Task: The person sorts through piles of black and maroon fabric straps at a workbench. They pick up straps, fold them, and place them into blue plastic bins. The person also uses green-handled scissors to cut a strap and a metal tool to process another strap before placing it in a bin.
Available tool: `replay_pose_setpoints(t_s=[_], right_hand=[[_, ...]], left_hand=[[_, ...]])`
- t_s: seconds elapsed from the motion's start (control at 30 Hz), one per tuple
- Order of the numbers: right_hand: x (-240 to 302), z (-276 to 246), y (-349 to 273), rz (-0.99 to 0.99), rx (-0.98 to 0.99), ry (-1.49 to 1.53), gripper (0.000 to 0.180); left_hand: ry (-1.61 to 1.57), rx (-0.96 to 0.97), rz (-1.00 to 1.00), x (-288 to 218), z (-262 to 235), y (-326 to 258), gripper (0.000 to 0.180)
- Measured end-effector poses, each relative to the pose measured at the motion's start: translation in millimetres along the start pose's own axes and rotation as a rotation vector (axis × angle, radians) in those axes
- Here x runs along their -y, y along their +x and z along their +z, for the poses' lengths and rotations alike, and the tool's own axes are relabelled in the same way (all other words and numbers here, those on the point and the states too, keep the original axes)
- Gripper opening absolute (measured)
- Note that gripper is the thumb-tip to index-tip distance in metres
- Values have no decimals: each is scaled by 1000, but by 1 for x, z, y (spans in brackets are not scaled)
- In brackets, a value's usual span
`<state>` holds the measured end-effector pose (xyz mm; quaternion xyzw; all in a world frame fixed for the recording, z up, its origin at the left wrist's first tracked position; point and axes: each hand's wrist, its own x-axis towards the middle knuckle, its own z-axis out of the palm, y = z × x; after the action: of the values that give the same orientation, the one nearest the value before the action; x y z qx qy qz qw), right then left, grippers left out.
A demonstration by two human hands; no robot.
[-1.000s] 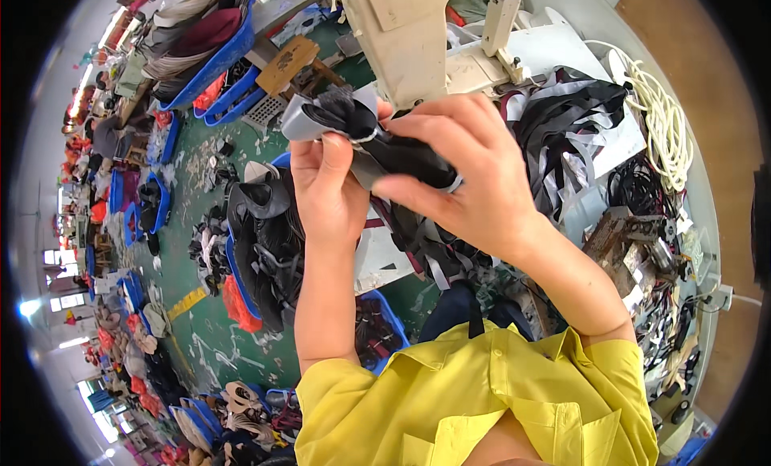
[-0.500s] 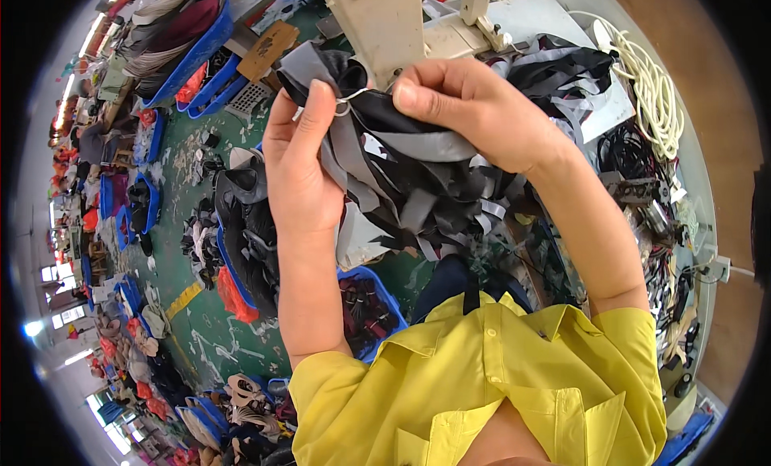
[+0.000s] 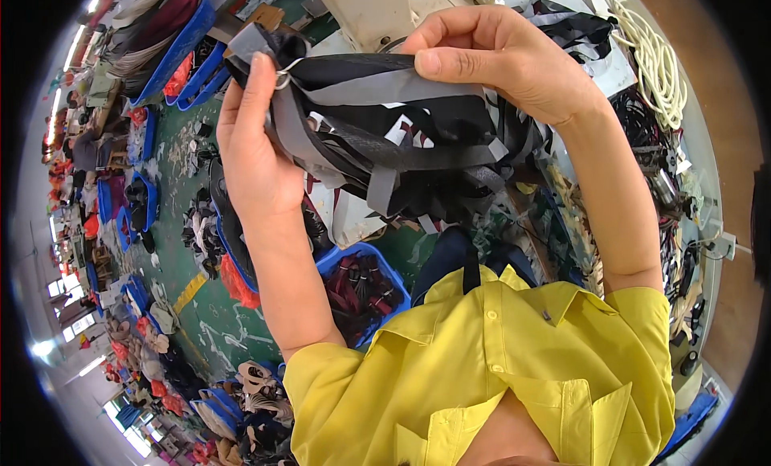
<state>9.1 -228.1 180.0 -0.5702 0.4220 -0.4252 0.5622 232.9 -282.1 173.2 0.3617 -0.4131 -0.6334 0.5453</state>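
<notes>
A bundle of black and grey fabric strips stretches between my hands, tied near its left end by a thin white string. My left hand is closed around that tied end, thumb on top. At the upper right, my right hand pinches one black and grey strip between thumb and fingers. The loose ends of the other strips hang down in front of me. Beyond the bundle stands a cream-coloured machine body, cut off by the picture's top edge.
Below the bundle, a blue basket holds dark red bundled pieces. More black strips lie on the white tabletop at the upper right, beside a coiled cream cord. Blue bins and an orange-red bag stand on the green floor at left.
My hands have moved apart, the left one leftward and the right one slightly upward and right. The strips are now drawn out longer between them.
</notes>
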Motion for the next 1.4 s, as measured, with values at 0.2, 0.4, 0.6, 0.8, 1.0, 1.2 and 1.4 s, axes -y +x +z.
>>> replay_pose_setpoints(t_s=[0.2,0.4,0.6,0.8,1.0,1.2,1.4], right_hand=[[-5,30,-15,-259,-19,-378,8],[-21,65,8,-703,-581,-694,22],[-34,74,10,-911,-668,-1049,23],[-43,79,-1,-806,-637,-1039,18],[-30,64,-19,-224,-461,-514,8],[-42,12,-40,-136,-329,647,13],[-33,-60,-115,-455,-648,619,19]], left_hand=[[-83,254,74,3,-5,-5,27],[-183,379,163,18,5,-14,25],[-263,268,137,25,4,-19,34],[-346,111,118,25,10,-12,18],[-270,4,251,20,-6,5,16],[-115,-115,227,23,-33,32,21],[158,-450,196,64,-131,109,22]])
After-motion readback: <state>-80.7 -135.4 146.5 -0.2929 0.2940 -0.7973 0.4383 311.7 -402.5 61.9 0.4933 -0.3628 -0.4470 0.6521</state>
